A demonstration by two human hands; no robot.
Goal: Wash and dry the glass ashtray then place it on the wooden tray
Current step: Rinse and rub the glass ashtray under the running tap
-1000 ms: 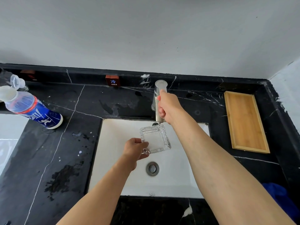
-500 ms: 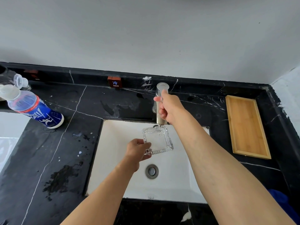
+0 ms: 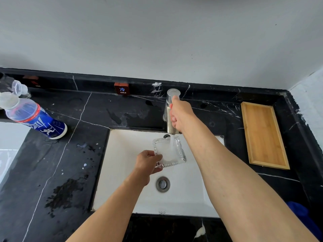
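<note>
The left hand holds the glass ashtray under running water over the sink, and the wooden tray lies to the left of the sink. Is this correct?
Not quite. In the head view the wooden tray lies to the right of the sink, not the left. The rest holds: the left hand holds the glass ashtray under running water.

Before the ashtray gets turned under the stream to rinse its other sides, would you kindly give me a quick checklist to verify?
1. Water running from the faucet into the glass ashtray: ok.
2. Left hand gripping the ashtray's near corner: ok.
3. Right hand on the faucet handle: ok.
4. Ashtray held above the sink, not resting on it: ok.
5. Wooden tray free to receive it: ok.
6. Ashtray clean: cannot tell.
</note>
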